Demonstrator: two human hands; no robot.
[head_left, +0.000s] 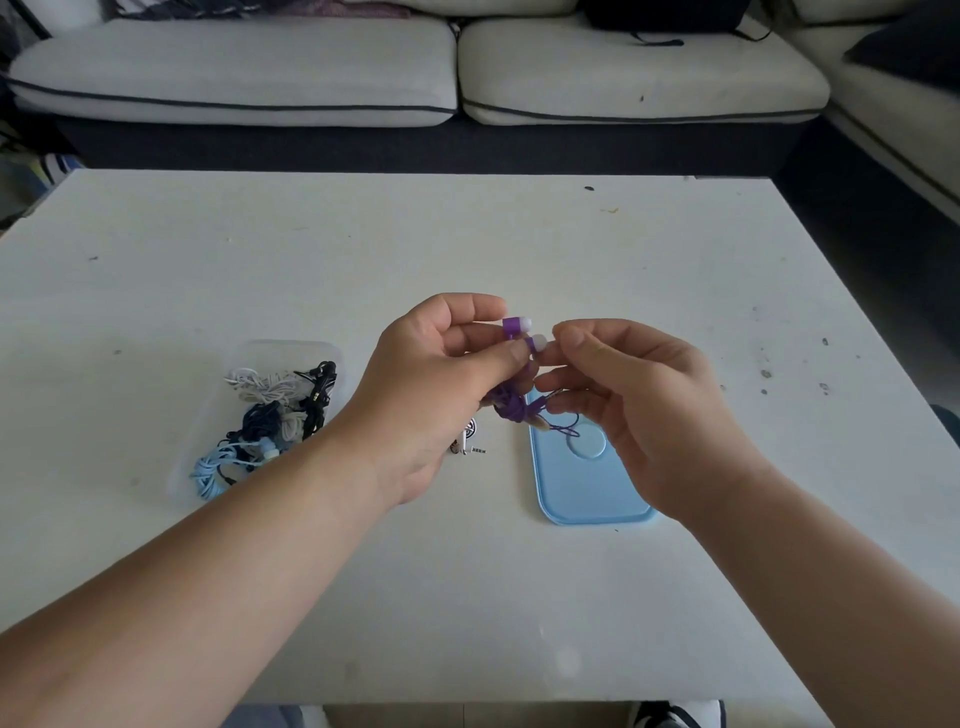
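Observation:
I hold a pair of purple earphones (511, 402) above the middle of the white table (467, 249). My left hand (441, 384) pinches the cable just below the two purple buds with white tips, and the bundled cable hangs under the fingers. My right hand (628, 400) pinches the white tip of the lower bud, fingers curled. A light blue lid (587, 478) lies flat on the table beneath my right hand. Left of my hands stands a clear plastic box (218, 410) with several coiled earphones in white, black, dark blue and light blue.
A small white earphone with a jack plug (470, 441) lies on the table between box and lid, partly hidden by my left hand. A grey sofa (415, 73) runs along the far side of the table. Shoes show at the near table edge.

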